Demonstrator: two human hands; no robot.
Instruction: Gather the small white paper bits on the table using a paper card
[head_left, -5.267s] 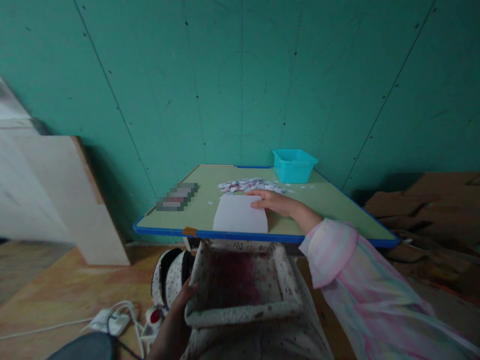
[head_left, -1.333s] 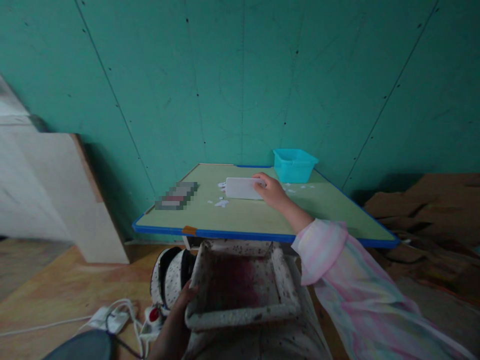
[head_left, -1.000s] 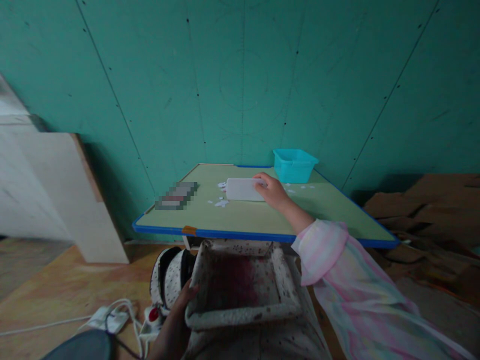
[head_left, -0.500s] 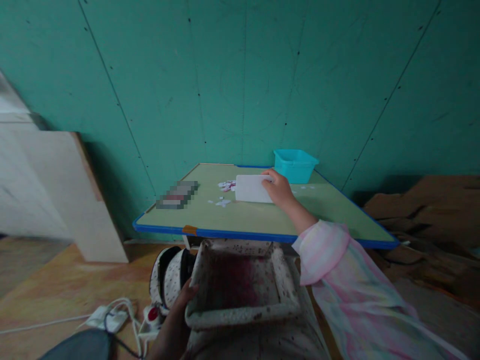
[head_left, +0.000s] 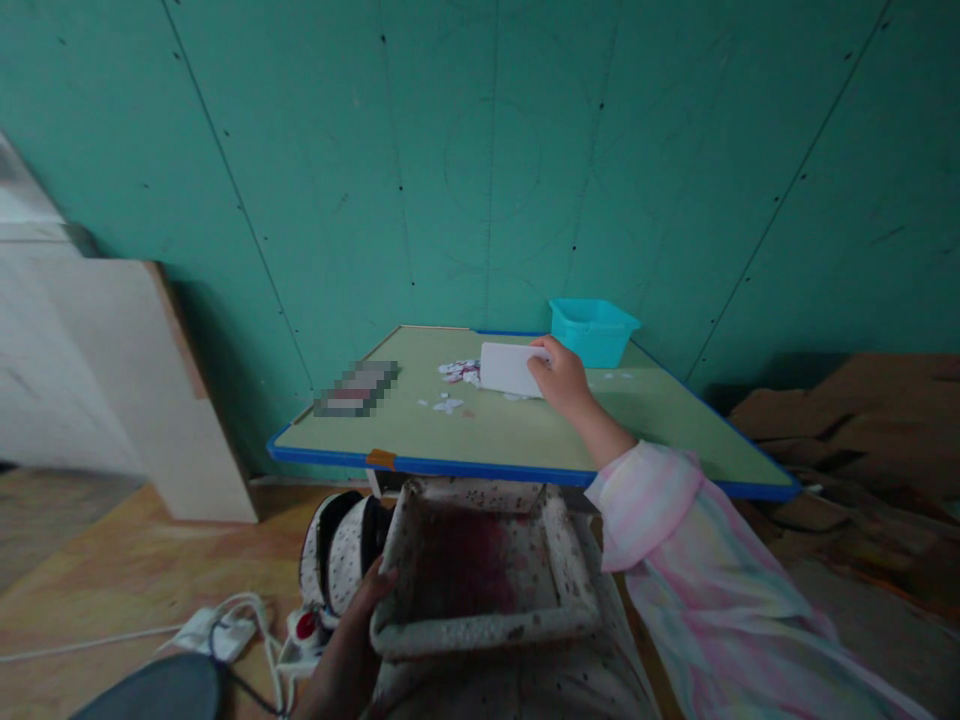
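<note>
Head view: A person's right hand (head_left: 561, 376), its sleeve striped in pastels, pinches a white card (head_left: 510, 368) by its right edge at upper centre of the frame. The thumb is on the near face and the fingers are curled behind. The card is tipped up on its long edge over the green table (head_left: 495, 435), just left of the turquoise tub (head_left: 593, 331) at the table's far right corner.

Five seconds earlier the same card lay flat by the table's blue front edge, with a broad drift of paper pieces (head_left: 459, 369) spread behind it. In the last second the card has slid back and to the right, toward the tub. Only a small cluster of pieces now shows, just left of the card, with a few strays (head_left: 448, 405) nearer the front. Whether the rest lie behind the card cannot be told.

On this showing the card is serving as a scraper. The loose drift looks drawn in, though not cleared.

At lower centre, the left hand (head_left: 373, 597) has not moved. Its fingers are hooked over the near left corner of a spotted fabric box (head_left: 484, 628), which is held open-mouthed below the table's front edge. Its stained inside shows nothing lying in it.

A blurred-out patch (head_left: 355, 388) sits on the table's left side. A white power strip (head_left: 214, 632) and its cable lie on the floor at lower left. A pale board (head_left: 112, 390) leans against the wall at left, and brown cardboard (head_left: 862, 420) is heaped at right.
</note>
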